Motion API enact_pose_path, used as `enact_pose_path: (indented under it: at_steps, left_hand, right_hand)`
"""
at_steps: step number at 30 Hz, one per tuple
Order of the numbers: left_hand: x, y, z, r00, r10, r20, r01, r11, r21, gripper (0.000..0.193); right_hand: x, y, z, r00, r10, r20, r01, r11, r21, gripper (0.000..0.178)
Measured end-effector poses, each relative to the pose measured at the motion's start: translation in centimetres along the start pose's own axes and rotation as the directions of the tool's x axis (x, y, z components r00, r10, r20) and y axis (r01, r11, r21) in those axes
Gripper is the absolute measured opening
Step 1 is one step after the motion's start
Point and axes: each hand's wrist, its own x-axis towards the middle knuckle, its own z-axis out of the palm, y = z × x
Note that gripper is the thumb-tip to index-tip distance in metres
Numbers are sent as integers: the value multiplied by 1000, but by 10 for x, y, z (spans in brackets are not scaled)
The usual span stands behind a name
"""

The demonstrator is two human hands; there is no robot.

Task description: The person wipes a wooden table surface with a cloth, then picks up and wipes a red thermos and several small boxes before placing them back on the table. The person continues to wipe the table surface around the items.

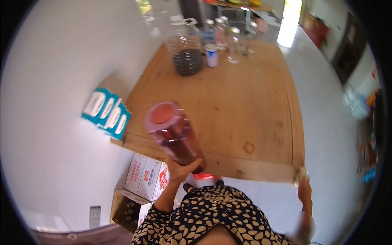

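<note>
My left hand (179, 170) is wrapped round the lower part of a reddish, see-through bottle (175, 141) with a wide pink-red cap. The bottle is tilted, its cap toward the far left, above the near left part of the wooden table (232, 114). At the table's near right corner, my right hand (303, 190) is closed on a crumpled pale cloth (301, 175). The cloth touches the corner. Motion blurs the bottle and my right forearm, and the fingers of my right hand show only in part.
A large clear jug (187, 59) with dark contents, a white-and-blue can (211, 55) and several clear bottles (234, 45) stand at the table's far end. Teal packs (107, 112) lie by the left wall. Cartons (146, 175) are stacked below the near left edge.
</note>
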Motion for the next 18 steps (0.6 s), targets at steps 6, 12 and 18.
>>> enact_pose_path:
  at_steps: [6,12,18]
  left_hand:
    - [10,3,31,993,91,73,-98,991,87,86]
    - [10,-10,56,959,248,134,-268,951,155,88]
    - [10,0,73,928,226,297,-245,969,29,102]
  right_hand:
    - [33,-46,26,949,41,-313,247,521,817,32]
    - [43,-296,-15,784,-488,-383,446,15,895,46]
    - [116,-333,48,959,-170,-226,230,10,973,42]
